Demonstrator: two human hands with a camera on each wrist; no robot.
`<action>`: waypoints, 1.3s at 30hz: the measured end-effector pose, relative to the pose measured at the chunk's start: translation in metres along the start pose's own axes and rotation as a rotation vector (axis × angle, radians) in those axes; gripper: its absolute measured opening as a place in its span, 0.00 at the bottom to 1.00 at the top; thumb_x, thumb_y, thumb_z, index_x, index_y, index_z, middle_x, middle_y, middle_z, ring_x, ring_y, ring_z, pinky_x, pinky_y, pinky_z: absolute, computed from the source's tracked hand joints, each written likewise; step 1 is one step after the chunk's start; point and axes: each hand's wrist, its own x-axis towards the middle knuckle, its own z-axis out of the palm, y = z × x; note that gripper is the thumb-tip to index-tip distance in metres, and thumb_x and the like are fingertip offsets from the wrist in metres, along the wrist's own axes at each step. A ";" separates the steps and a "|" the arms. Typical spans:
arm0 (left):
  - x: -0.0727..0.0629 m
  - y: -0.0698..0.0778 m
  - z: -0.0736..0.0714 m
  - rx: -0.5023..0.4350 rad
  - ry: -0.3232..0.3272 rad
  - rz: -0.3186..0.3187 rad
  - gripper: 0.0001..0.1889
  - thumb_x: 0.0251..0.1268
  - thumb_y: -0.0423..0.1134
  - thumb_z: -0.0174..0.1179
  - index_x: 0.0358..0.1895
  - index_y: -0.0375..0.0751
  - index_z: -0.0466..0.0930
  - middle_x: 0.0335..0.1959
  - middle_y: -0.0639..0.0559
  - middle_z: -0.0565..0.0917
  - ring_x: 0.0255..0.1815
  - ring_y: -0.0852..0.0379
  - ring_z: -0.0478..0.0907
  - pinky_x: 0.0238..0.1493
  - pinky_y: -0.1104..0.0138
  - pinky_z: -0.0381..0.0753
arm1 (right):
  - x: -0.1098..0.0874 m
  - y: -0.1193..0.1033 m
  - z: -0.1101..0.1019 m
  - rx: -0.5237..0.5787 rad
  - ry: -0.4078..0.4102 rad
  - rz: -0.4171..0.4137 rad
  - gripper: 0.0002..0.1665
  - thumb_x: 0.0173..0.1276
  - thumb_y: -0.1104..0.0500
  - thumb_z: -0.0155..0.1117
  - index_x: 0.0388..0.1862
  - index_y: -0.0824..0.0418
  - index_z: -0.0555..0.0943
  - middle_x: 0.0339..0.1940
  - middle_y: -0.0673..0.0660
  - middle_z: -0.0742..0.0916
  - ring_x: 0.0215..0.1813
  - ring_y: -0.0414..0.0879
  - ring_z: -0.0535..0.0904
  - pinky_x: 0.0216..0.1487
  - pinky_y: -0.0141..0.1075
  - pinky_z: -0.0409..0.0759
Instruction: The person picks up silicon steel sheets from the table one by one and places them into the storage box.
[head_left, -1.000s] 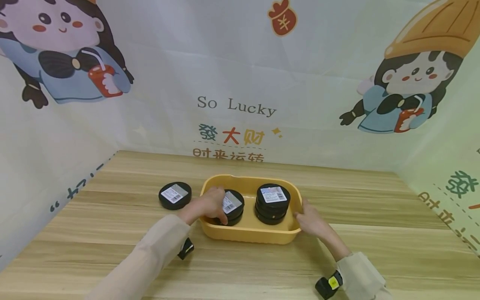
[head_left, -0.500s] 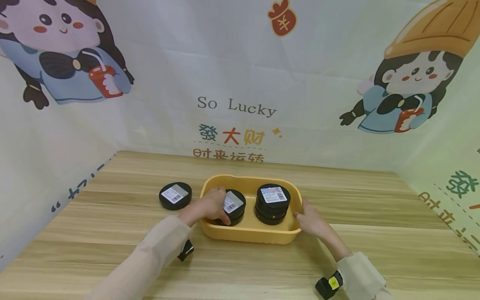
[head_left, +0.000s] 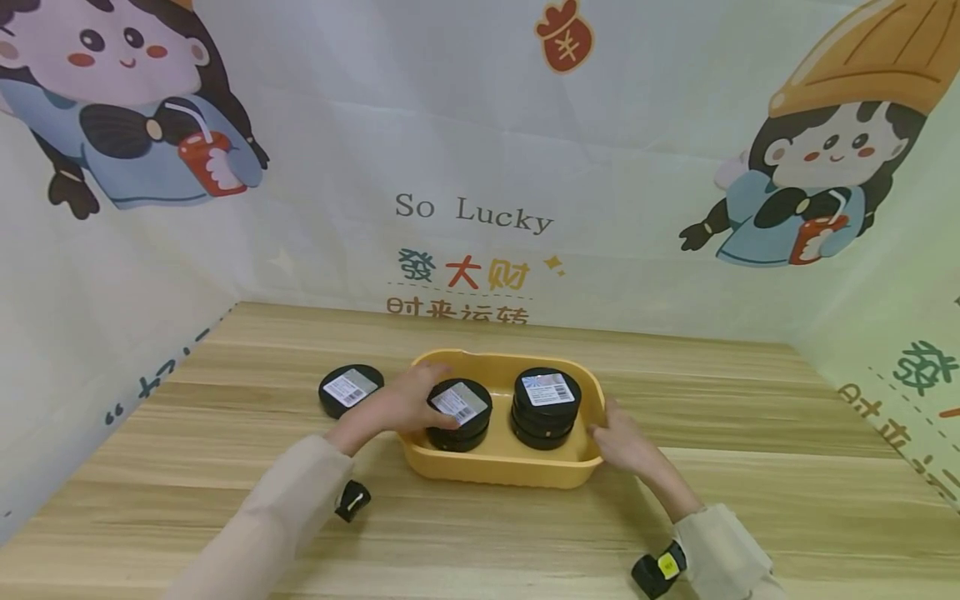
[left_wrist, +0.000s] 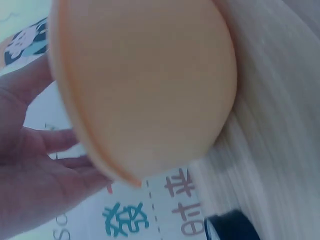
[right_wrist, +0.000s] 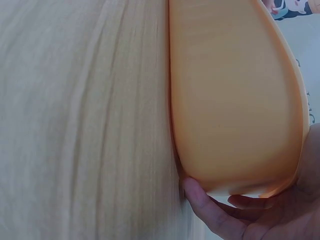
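A yellow plastic tub (head_left: 495, 472) stands on the table with two stacks of flat round black labelled containers in it. My left hand (head_left: 401, 398) is over the tub's left end, its thumb and fingers spread beside the left stack (head_left: 459, 414). In the left wrist view, the tub's outer wall (left_wrist: 150, 90) hides the containers, and the left hand's fingers (left_wrist: 60, 140) look loose behind the rim. My right hand (head_left: 624, 437) holds the tub's right end, with its fingers (right_wrist: 215, 210) curved round the outside wall. The right stack (head_left: 546, 407) stands untouched by either hand.
One more flat round black container (head_left: 349, 390) lies on the wooden table (head_left: 712, 392), left of the tub and partly behind the left wrist. Printed cloth (head_left: 637, 250) walls enclose the table at the back and sides.
My left hand has let go of the left stack and drawn back to the left, showing more of the top label. The right hand and tub have stayed in place.
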 end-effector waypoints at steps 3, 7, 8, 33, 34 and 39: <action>-0.005 -0.007 -0.007 -0.055 0.037 0.036 0.29 0.50 0.39 0.63 0.54 0.25 0.67 0.51 0.34 0.73 0.52 0.41 0.70 0.53 0.55 0.69 | 0.000 0.000 0.000 0.003 -0.004 0.002 0.22 0.57 0.69 0.46 0.48 0.82 0.61 0.42 0.75 0.75 0.44 0.60 0.71 0.48 0.51 0.70; -0.012 -0.016 -0.014 -0.135 0.095 0.050 0.24 0.53 0.38 0.61 0.52 0.26 0.69 0.49 0.34 0.75 0.48 0.43 0.73 0.48 0.58 0.74 | 0.000 0.000 0.000 -0.003 -0.008 0.001 0.22 0.58 0.69 0.46 0.48 0.83 0.61 0.42 0.76 0.75 0.45 0.61 0.71 0.48 0.52 0.70; -0.014 -0.018 -0.015 -0.152 0.109 0.048 0.24 0.53 0.37 0.60 0.52 0.26 0.69 0.49 0.34 0.75 0.48 0.43 0.73 0.47 0.58 0.75 | 0.000 0.000 0.000 -0.003 -0.009 0.001 0.22 0.58 0.69 0.46 0.49 0.83 0.60 0.43 0.77 0.75 0.46 0.62 0.71 0.49 0.52 0.70; -0.049 -0.076 -0.028 -0.046 0.210 -0.230 0.47 0.40 0.40 0.69 0.58 0.15 0.51 0.56 0.19 0.60 0.56 0.28 0.59 0.57 0.44 0.59 | 0.000 -0.002 -0.001 -0.001 -0.022 0.017 0.24 0.59 0.68 0.46 0.52 0.83 0.59 0.45 0.80 0.73 0.48 0.64 0.71 0.50 0.53 0.69; -0.049 -0.077 -0.028 -0.043 0.203 -0.238 0.48 0.39 0.41 0.69 0.58 0.14 0.50 0.56 0.19 0.59 0.56 0.28 0.59 0.57 0.44 0.59 | 0.000 -0.001 -0.001 -0.005 -0.020 0.017 0.24 0.59 0.68 0.46 0.51 0.83 0.59 0.45 0.79 0.74 0.48 0.64 0.71 0.49 0.53 0.69; -0.050 -0.082 -0.025 -0.029 0.141 -0.275 0.53 0.36 0.42 0.71 0.58 0.12 0.46 0.54 0.17 0.59 0.55 0.27 0.59 0.56 0.44 0.60 | 0.000 0.000 0.000 -0.013 -0.012 0.017 0.23 0.58 0.68 0.47 0.50 0.82 0.60 0.44 0.78 0.75 0.45 0.61 0.71 0.47 0.51 0.71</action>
